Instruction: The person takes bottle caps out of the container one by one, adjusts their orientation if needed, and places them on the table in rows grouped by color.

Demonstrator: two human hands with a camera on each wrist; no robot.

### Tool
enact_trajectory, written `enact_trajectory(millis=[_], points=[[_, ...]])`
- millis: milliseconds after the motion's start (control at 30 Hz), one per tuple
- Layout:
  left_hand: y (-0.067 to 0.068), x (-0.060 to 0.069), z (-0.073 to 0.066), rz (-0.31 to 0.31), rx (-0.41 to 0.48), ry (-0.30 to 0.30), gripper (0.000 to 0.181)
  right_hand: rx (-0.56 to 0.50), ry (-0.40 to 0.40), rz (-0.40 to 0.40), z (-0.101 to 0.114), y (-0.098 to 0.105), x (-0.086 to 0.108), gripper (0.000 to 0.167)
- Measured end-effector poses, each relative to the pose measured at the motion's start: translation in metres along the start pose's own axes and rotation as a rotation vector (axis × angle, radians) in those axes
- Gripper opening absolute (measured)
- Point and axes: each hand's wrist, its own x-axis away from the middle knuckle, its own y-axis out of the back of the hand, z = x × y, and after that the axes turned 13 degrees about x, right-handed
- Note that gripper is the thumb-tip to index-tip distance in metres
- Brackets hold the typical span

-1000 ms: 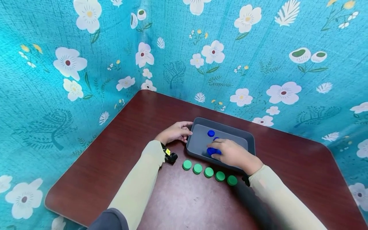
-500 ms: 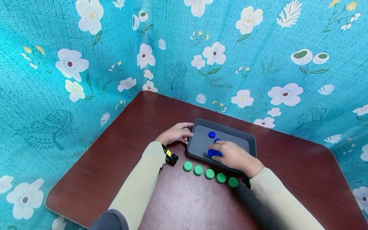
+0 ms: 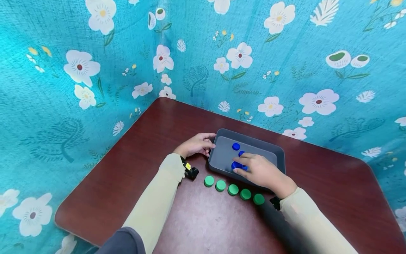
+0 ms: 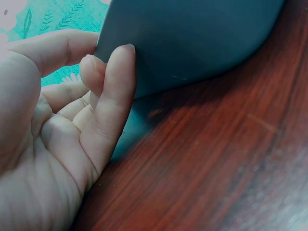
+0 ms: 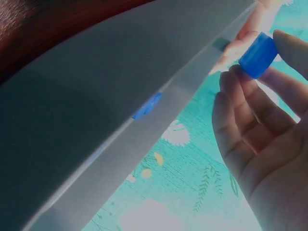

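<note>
At the left end of the grey tray (image 3: 220, 155), my left hand (image 3: 196, 144) grips the rim. In the left wrist view its fingers (image 4: 118, 77) lie against the tray's outer wall. My right hand (image 3: 264, 171) hangs over the tray and pinches a blue bottle cap (image 5: 259, 55) between thumb and fingers. Another blue cap (image 3: 236, 146) lies on the tray floor farther back. One more blue cap (image 3: 242, 153) shows just past the right fingers. The right hand partly hides the tray and whatever blue lies under it.
Several green bottle caps (image 3: 233, 189) stand in a row on the brown table (image 3: 133, 176), along the tray's near side. A blue floral curtain (image 3: 196, 53) closes off the back and left of the table.
The camera view shifts slightly. Both hands keep their places at the tray, and the right fingers still hold the blue cap.
</note>
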Motion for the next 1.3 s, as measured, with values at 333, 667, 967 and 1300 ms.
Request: enact_trajectory(millis=[333, 667, 967, 1300], points=[[0.0, 0.001, 0.0, -0.003, 0.008, 0.008, 0.06, -0.031, -0.034, -0.059, 0.014, 0.006, 0.012, 0.048], [0.0, 0.002, 0.004, 0.013, 0.002, 0.026, 0.064, -0.041, -0.035, -0.086, 0.023, 0.004, 0.022, 0.046], [0.002, -0.004, -0.001, 0.002, 0.008, 0.004, 0.061, -0.027, 0.047, -0.156, 0.025, 0.002, 0.017, 0.04], [0.0, -0.001, 0.001, 0.001, 0.01, 0.015, 0.061, -0.042, 0.073, -0.17, 0.037, 0.002, 0.021, 0.04]])
